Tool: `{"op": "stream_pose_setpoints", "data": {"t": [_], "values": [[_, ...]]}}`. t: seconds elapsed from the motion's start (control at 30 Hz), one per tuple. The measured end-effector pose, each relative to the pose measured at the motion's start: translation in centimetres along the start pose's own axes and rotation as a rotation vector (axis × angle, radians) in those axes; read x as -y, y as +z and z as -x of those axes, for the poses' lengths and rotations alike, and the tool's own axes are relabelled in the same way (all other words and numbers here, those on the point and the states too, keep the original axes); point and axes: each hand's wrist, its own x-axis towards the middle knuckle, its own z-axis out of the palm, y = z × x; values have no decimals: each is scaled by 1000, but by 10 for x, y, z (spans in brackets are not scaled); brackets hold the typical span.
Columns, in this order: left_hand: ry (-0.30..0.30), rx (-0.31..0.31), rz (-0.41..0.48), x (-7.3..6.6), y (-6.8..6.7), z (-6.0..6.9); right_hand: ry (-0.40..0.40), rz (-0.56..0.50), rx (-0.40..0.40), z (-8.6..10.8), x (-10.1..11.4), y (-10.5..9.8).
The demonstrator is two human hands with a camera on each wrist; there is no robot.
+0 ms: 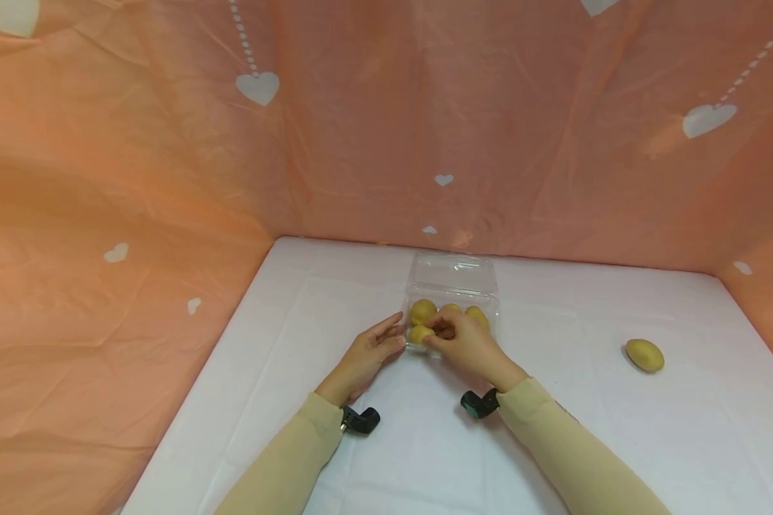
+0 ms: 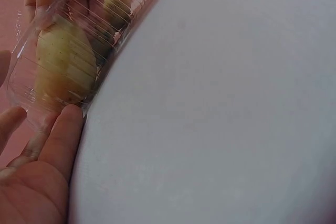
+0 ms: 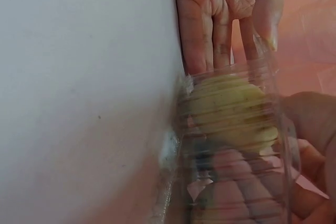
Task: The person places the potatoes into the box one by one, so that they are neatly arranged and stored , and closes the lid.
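A clear plastic clamshell box stands with its lid raised at the back, several yellow potatoes inside. My right hand reaches over the front wall and pinches the front-left potato between thumb and fingers. Through the ribbed wall in the right wrist view, this potato sits low in the box. My left hand lies against the box's left side, fingers extended; its fingertips touch the plastic beside the potato. Behind are a back-left potato and a back-right one, the latter partly covered by my right hand.
One loose potato lies on the white-covered table, well to the right of the box. An orange curtain with white hearts hangs behind the table and along its sides. Each wrist carries a small black camera.
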Motion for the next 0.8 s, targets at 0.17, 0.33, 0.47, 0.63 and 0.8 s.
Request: {"op": "stream_pose_setpoints", "data": {"t": [0.17, 0.33, 0.47, 0.63, 0.8], "values": [[10, 6, 23, 0, -1, 0, 22, 61, 7, -3, 0, 1], [14, 11, 27, 1, -1, -1, 73, 117, -16, -3, 3, 1], [7, 13, 23, 1, -1, -1, 113, 179, -31, -2, 5, 1], [1, 8, 14, 0, 0, -1, 124, 208, -39, -1, 5, 2], [-9, -11, 13, -1, 0, 0, 100, 147, -67, 2, 5, -3]]}}
